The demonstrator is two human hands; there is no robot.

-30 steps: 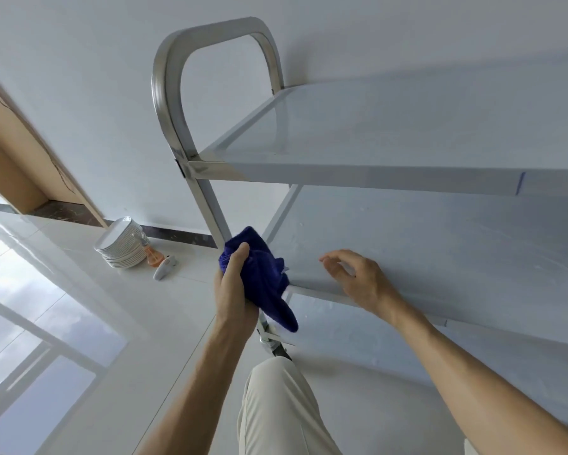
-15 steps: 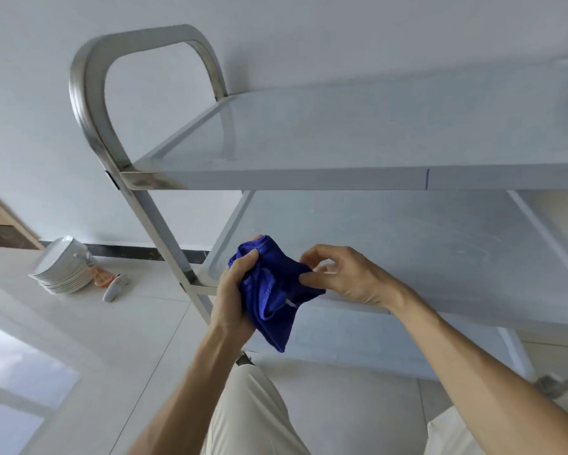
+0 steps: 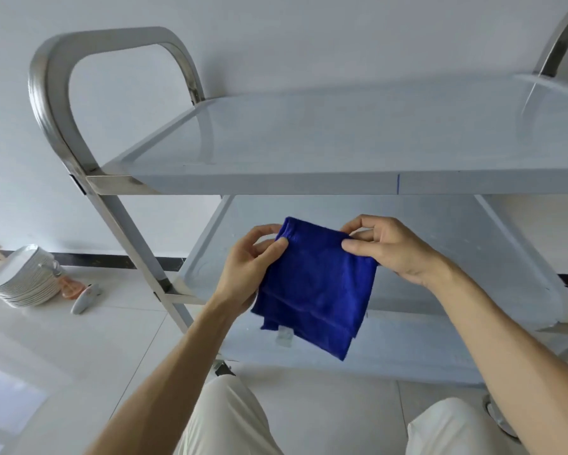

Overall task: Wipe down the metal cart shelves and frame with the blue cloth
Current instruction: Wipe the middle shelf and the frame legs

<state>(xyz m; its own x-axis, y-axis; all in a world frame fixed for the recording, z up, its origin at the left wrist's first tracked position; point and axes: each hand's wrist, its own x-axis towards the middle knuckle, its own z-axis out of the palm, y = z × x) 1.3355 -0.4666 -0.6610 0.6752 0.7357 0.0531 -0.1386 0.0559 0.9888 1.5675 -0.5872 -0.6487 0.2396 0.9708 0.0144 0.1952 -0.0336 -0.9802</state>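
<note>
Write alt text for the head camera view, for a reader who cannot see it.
Two hands hold a folded blue cloth by its top corners, left hand and right hand, in front of a metal cart with stacked shelves. Stacked white plates sit on the floor to the left.

A plain white wall (image 3: 276, 44) is filling the far side, a dark baseboard (image 3: 105, 260) running along its foot. Glossy white floor tiles (image 3: 79, 356) are reflecting daylight at the near left.
</note>
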